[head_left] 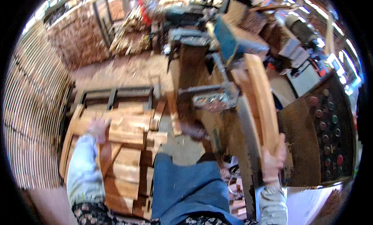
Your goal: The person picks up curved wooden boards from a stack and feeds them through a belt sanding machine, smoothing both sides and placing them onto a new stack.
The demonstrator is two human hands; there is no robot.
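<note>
On the right, my right hand (274,161) is closed around the near end of a long pale wooden board (262,96). The board lies lengthwise along the machine, beside a grey metal guide edge (248,124). Over at the left, my left hand (98,129) rests on a pile of short wooden boards (126,133). Its fingers are blurred but look stretched out over the top boards. A metal bracket with an arm (213,98) sits on the machine to the left of the long board.
A dark control panel with coloured buttons (328,131) stands close by my right arm. Stacked thin slats (35,104) rise at the far left. A metal frame (112,94) stands behind the board pile. Wood scraps (132,34) lie heaped farther back.
</note>
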